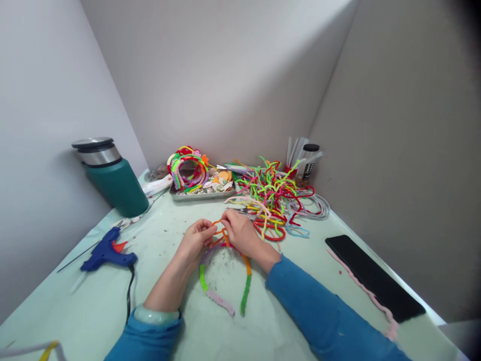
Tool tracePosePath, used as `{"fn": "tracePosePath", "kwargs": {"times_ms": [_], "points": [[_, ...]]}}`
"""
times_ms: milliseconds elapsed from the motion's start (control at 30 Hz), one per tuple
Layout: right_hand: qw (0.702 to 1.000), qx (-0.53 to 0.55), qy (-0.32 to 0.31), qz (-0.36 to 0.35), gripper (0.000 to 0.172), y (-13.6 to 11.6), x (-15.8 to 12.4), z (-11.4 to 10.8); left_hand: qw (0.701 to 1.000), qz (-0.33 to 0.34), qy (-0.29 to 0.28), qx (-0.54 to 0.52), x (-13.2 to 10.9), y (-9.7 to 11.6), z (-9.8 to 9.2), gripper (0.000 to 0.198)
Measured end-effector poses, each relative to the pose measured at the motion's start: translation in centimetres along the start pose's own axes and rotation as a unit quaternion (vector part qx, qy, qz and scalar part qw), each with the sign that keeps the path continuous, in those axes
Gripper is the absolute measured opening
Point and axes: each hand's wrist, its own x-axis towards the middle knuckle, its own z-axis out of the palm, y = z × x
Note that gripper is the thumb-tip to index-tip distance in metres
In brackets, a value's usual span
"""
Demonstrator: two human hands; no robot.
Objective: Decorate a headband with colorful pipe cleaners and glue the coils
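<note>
Headband of fuzzy coloured wire sits at the middle of the table, between the forearms, its arch under the fingers and its two open ends toward the near side. Orange wire stands in small bends at the top of that arch. The left hand pinches the orange wire between thumb and forefinger; the right hand pinches it from the other side, though its fingertips are partly hidden and I cannot tell how firmly.

If one pinch pulls harder than the other, the bends could lose their shape or slide along the arch. Both near ends are unheld, so a tug might swing the whole band askew. On the left, the cord of the glue gun runs close to the sleeve, and a sideways forearm could drag it. Far right, loose strands from the wire pile might snag the right hand
</note>
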Motion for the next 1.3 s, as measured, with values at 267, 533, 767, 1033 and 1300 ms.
{"fn": "tracePosePath", "kwargs": {"times_ms": [267,533,767,1033,1300], "points": [[0.979,0.161,0.028,0.118,0.006,0.1,0.1,0.6,0.998,0.033,0.022,0.043,0.2,0.0,-0.1,0.028],[0.781,0.566,-0.054,0.258,0.017,-0.4,0.2,1.5,0.997,0.022,-0.003,-0.071,0.0,0.5,-0.3,0.025],[0.943,0.263,-0.02,0.204,0.011,0.0,0.8,0.6,0.997,0.034,0.053,0.045,0.1,0.7,-0.4,0.024],[0.998,-0.038,-0.008,0.049,0.008,-0.7,0.3,-0.6,0.912,0.185,0.151,0.334,-0.2,0.6,-0.1,0.017],[0.972,0.187,0.009,0.144,0.009,0.1,0.8,-0.5,0.935,0.19,0.136,0.268,-0.5,1.0,0.2,0.023]]}}
